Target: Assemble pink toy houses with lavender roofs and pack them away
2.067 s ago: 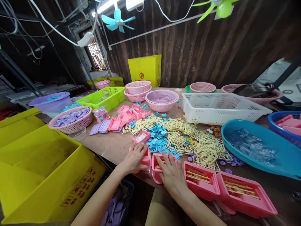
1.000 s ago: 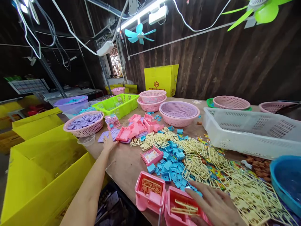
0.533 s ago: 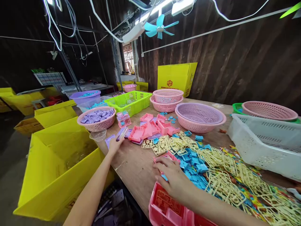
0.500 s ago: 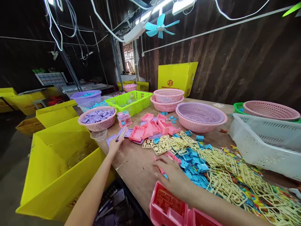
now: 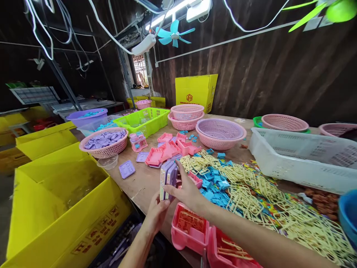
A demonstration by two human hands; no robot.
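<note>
Noted at frame centre: left hand (image 5: 156,215) and right hand (image 5: 190,190) both grasping two upright purple pieces (image 5: 169,178); light, even pressure should keep their edges aligned

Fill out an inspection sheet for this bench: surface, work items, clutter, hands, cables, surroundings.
Surface: brown tabletop, pale scuff near front edge.
Work items: two purple plastic pieces, upright, side by side, held above the tabletop.
Clutter: heaped blue plastic parts, cream sprue frames and pink plastic trays; white crate at right.
Hands: left hand grips the pieces from below, right hand from the side.
Cables: white cables loop overhead; on the tabletop, nothing seen.
Surroundings: dark wall, teal fan overhead, open yellow carton beside the table.
</note>
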